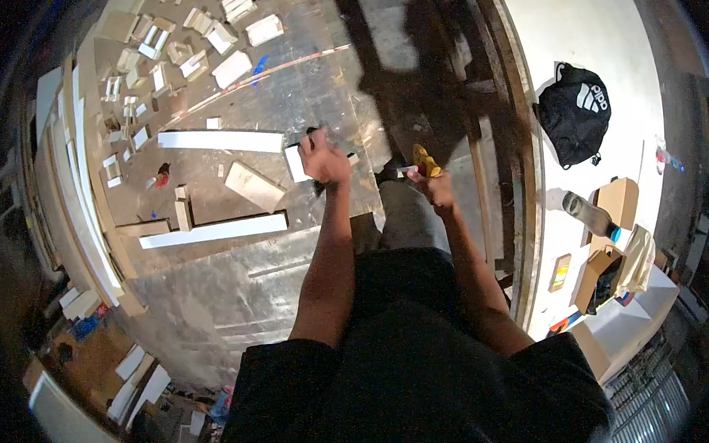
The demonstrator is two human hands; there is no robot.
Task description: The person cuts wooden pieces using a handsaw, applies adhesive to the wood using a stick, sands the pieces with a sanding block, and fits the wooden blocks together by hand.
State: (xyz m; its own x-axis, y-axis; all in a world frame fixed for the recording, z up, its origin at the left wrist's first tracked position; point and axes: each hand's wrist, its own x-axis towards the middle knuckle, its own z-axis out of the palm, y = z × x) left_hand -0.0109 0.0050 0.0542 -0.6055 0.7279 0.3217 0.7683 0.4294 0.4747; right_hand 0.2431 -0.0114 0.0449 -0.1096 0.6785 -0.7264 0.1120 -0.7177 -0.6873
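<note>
My left hand (pixel 325 160) is over the work surface with its fingers bent downward and closed around something dark that they mostly hide. Beside those fingers lies a short white block (pixel 296 164), partly covered by the hand. My right hand (pixel 436 188), to the right and just in front of my body, is closed on a yellow-handled tool (pixel 424 162). A short pale part shows at the tool's left side; its exact kind is unclear. Left of my left hand are a long white strip (pixel 220 141) and a bare wooden block (pixel 254 187).
Several small wooden pieces (pixel 233 69) are scattered at the upper left. A second white strip (pixel 213 231) lies closer to me. Wooden rails (pixel 521 197) edge the right side. Beyond them, a white surface (pixel 593 24) bears a black bag (pixel 575 118), a bottle (pixel 588 213) and cardboard boxes (pixel 598 277).
</note>
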